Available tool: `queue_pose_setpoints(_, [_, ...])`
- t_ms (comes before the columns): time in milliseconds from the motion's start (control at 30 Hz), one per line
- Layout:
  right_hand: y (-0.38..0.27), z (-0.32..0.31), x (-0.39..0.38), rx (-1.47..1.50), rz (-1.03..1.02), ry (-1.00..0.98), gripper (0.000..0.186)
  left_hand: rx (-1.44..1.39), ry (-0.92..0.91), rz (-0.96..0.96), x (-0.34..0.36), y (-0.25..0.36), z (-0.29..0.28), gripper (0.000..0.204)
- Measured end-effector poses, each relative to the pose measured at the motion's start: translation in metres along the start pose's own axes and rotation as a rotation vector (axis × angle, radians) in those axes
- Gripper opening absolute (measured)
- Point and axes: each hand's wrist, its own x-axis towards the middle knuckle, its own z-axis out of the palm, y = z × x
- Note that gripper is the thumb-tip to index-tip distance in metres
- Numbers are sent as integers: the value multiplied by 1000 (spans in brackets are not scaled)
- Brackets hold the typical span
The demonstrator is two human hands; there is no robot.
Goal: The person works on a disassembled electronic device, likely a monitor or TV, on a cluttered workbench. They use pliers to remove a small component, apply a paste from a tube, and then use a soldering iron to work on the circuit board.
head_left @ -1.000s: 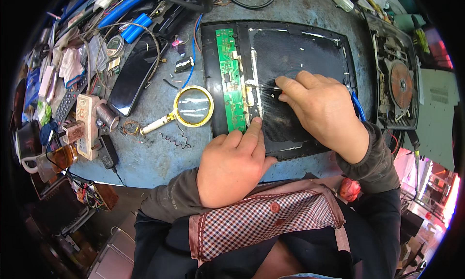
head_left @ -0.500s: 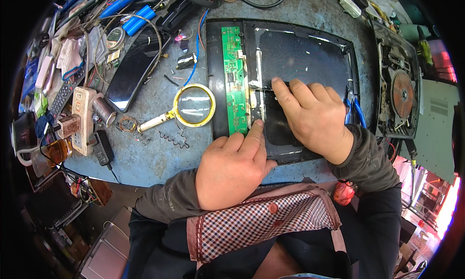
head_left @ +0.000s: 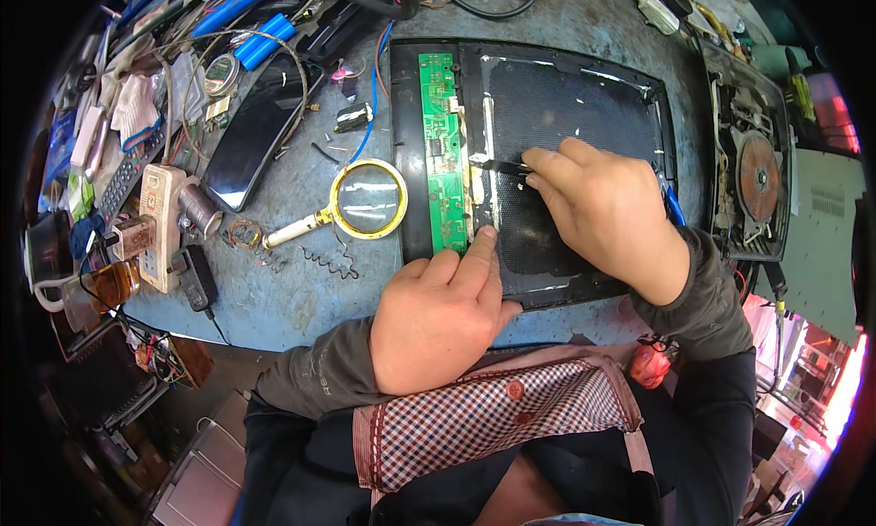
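A flat black panel (head_left: 584,102) lies on the bench in front of me, with a dark textured sheet and whitish glue residue along its edges. A long green circuit board (head_left: 443,188) runs down its left side. My left hand (head_left: 438,316) rests at the panel's near-left part, holding nothing, its index fingertip pressed beside the board's lower end. My right hand (head_left: 607,216) is over the panel, pinching a slim black tool (head_left: 504,167). The tool's tip points left and reaches the whitish strip beside the board; its exact kind is unclear. Blue-handled pliers (head_left: 673,205) show partly behind my right wrist.
Left of the panel lie a magnifying glass (head_left: 368,197) and a dark glass slab (head_left: 260,129). Farther left are a power strip (head_left: 162,225), a solder spool (head_left: 199,207) and clutter. An opened appliance with a copper coil (head_left: 757,175) stands at the right.
My right hand has lifted and turned, and the black tool now shows between its fingers, pointing left. The pliers are more covered by my right wrist. My left hand stays put.
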Motion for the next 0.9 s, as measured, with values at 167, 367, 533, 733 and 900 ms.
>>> queue_pose_setpoints(167, [2,-7,13,9,-18,-78,12,-5,8,11,2,-2,-1,64])
queue_pose_setpoints(367, [-10,-5,12,15,24,-110,16,-7,5,10,3,-2,-2,65])
queue_pose_setpoints(533, [-6,-11,7,85,-17,-210,17,-12,12,3,1,-1,-1,65])
queue_pose_setpoints(733, [1,-12,9,60,-17,-120,16,-14,14,6,3,-2,-3,65])
queue_pose_setpoints(900, [5,-17,15,103,-77,-304,17,-8,21,3,2,-2,-3,65])
